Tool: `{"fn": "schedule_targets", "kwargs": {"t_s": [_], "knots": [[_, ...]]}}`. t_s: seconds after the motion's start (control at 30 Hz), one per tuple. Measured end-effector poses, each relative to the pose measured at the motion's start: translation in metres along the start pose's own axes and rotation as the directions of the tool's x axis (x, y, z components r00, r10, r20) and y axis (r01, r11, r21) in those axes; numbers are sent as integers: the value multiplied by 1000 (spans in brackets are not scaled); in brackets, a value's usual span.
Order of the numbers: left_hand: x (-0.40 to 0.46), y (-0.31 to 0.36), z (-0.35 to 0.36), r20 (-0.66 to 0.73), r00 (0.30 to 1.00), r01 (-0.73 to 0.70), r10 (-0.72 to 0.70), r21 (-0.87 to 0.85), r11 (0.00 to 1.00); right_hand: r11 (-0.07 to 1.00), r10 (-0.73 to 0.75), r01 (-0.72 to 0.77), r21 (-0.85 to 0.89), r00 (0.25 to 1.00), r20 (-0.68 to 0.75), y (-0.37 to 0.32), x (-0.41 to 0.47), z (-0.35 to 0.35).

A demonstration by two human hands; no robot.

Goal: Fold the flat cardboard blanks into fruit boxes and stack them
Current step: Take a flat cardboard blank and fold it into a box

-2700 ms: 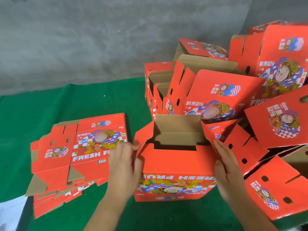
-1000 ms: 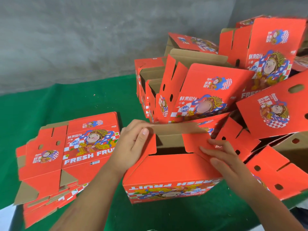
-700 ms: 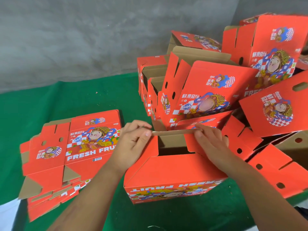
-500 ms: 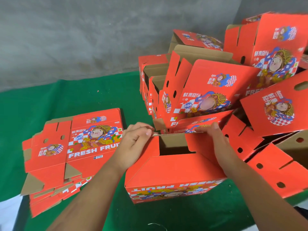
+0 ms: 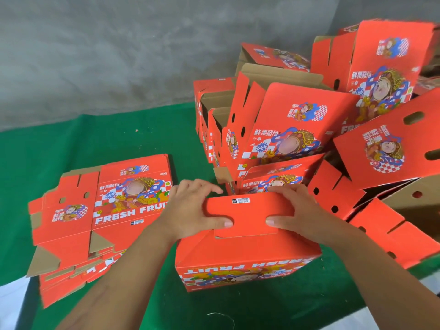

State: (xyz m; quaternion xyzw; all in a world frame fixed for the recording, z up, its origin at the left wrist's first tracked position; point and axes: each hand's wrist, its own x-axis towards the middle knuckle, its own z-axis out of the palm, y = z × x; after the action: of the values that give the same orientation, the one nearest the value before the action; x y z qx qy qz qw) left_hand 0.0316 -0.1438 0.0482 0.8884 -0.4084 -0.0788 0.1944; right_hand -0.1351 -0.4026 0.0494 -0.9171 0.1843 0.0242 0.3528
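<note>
A red fruit box [image 5: 247,256] stands upside down on the green table, its print reading inverted toward me. Its top flap [image 5: 250,211], red with a small barcode label, is folded down over the opening. My left hand [image 5: 190,210] grips the flap's left end, thumb on top and fingers curled over the far edge. My right hand [image 5: 297,210] grips the right end the same way. A stack of flat red blanks [image 5: 100,210] lies to the left. A pile of folded boxes [image 5: 297,120] rises behind and to the right.
The table carries a green cloth [image 5: 59,148] and backs onto a grey concrete wall [image 5: 119,55]. Loose folded boxes with handle holes [image 5: 390,148] lean at the right edge. A bit of thin wire [image 5: 221,316] lies on the cloth near me.
The box's top was open with both hands pinching its rear flap's edge. That flap has come down toward me and now covers the opening, both hands on it.
</note>
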Motion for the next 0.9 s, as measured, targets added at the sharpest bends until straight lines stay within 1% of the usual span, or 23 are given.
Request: {"fn": "schedule_targets", "kwargs": {"t_s": [0.03, 0.07, 0.13, 0.17, 0.2, 0.27, 0.3, 0.33, 0.37, 0.4, 0.43, 0.47, 0.5, 0.53, 0.57, 0.6, 0.63, 0.67, 0.7, 0.73, 0.8, 0.87, 0.9], "knots": [[1, 3, -1, 20, 996, 81, -82, 85, 993, 998, 8, -11, -63, 999, -40, -2, 2, 2], [3, 10, 0, 21, 980, 194, -200, 170, 966, 991, 17, -28, -127, 996, -84, -4, 3, 6], [6, 28, 3, 26, 903, 413, -429, 222, 883, 967, 28, -67, -245, 987, -160, -11, 3, 14], [6, 34, 6, 32, 875, 467, -483, 204, 860, 953, 33, -84, -290, 983, -178, -14, 4, 17], [7, 36, 9, 23, 877, 470, -481, 171, 866, 943, 39, -98, -319, 982, -186, -15, 5, 17], [4, 32, 10, -25, 919, 394, -394, 6, 919, 956, 55, -102, -274, 983, -175, -14, 5, 17], [0, 28, 9, -63, 929, 351, -364, -154, 924, 972, 72, -106, -211, 984, -162, -13, 4, 16], [-5, 25, 7, -93, 913, 339, -397, -368, 866, 984, 92, -113, -141, 985, -147, -12, 2, 14], [-10, 22, 7, -85, 864, 357, -496, -590, 724, 990, 115, -124, -69, 985, -127, -13, 0, 13], [-16, 20, 6, -18, 793, 388, -608, -754, 529, 991, 136, -135, 18, 985, -110, -16, -1, 11], [-23, 19, 5, 113, 730, 442, -674, -831, 339, 978, 170, -156, 137, 980, -102, -20, -3, 11], [-32, 18, 3, 277, 691, 495, -668, -854, 158, 936, 223, -184, 301, 970, -100, -23, -3, 11], [-39, 19, -1, 407, 673, 521, -618, -854, 5, 835, 306, -227, 502, 949, -80, -27, -2, 9], [-45, 19, -5, 467, 672, 516, -574, -852, -89, 662, 399, -276, 697, 917, -16, -28, 0, 6], [-49, 20, -9, 460, 682, 489, -569, -865, -114, 457, 441, -310, 834, 893, 91, -30, 0, 1], [-50, 23, -13, 397, 693, 448, -602, -891, -71, 304, 432, -332, 893, 883, 181, -27, 0, -5], [-51, 27, -18, 297, 699, 400, -650, -916, 12, 230, 405, -347, 909, 884, 235, -28, -3, -10], [-52, 33, -25, 184, 703, 345, -688, -933, 104, 218, 390, -357, 908, 885, 254, -30, -5, -12], [-53, 40, -32, 77, 706, 285, -704, -941, 183, 224, 390, -370, 902, 882, 264, -34, -9, -12], [-54, 48, -38, -25, 715, 211, -699, -945, 250, 259, 405, -381, 888, 877, 258, -36, -10, -11], [-58, 58, -47, -188, 726, 58, -662, -942, 331, 349, 430, -380, 857, 877, 214, -44, -15, -7], [-63, 63, -54, -263, 726, -7, -635, -927, 376, 393, 394, -370, 842, 895, 210, -49, -17, -3], [-67, 62, -57, -280, 727, -16, -627, -920, 392, 384, 374, -356, 852, 904, 209, -52, -20, -3]]}}
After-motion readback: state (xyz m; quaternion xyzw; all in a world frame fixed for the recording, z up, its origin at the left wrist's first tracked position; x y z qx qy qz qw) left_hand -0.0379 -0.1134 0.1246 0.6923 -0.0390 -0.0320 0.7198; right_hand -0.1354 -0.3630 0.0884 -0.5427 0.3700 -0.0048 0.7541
